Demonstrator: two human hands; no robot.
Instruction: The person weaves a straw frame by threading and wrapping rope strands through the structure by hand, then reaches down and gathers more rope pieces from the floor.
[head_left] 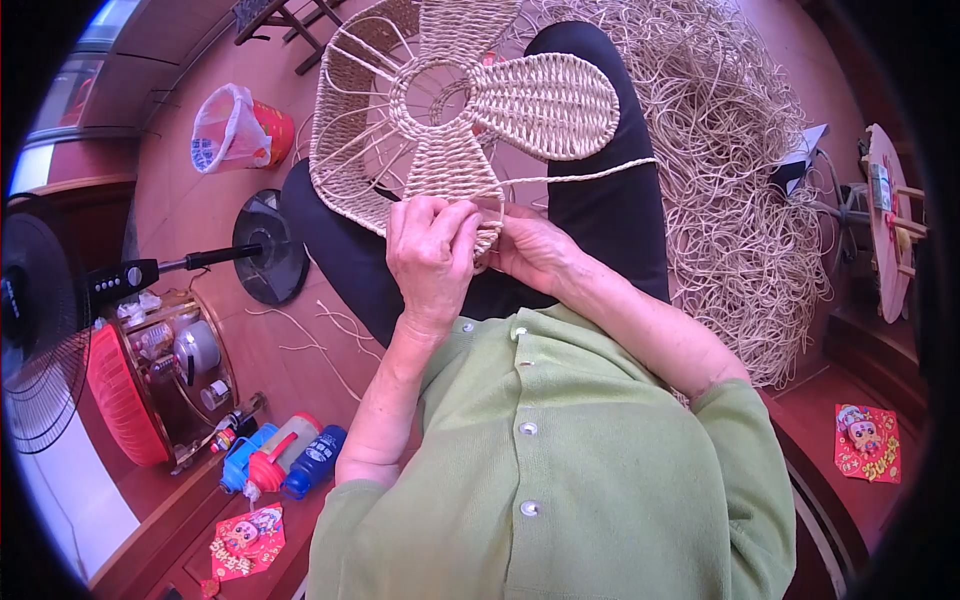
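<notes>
A half-made woven basket of beige twisted cord rests on my lap, with a flower-like piece of rounded petals around an open ring. My left hand is closed over the end of the lower woven petal, fingers pinched at its edge. On the other side of that petal end, my right hand grips it from the right; some of its fingers are hidden behind the weave. A loose working cord runs from near my hands rightward across my thigh. Bare spokes fan out left of the ring.
A large heap of loose cord covers the floor at right. A lined bin and a standing fan are at left. Bottles stand at lower left. A round-topped stool lies tipped at far right.
</notes>
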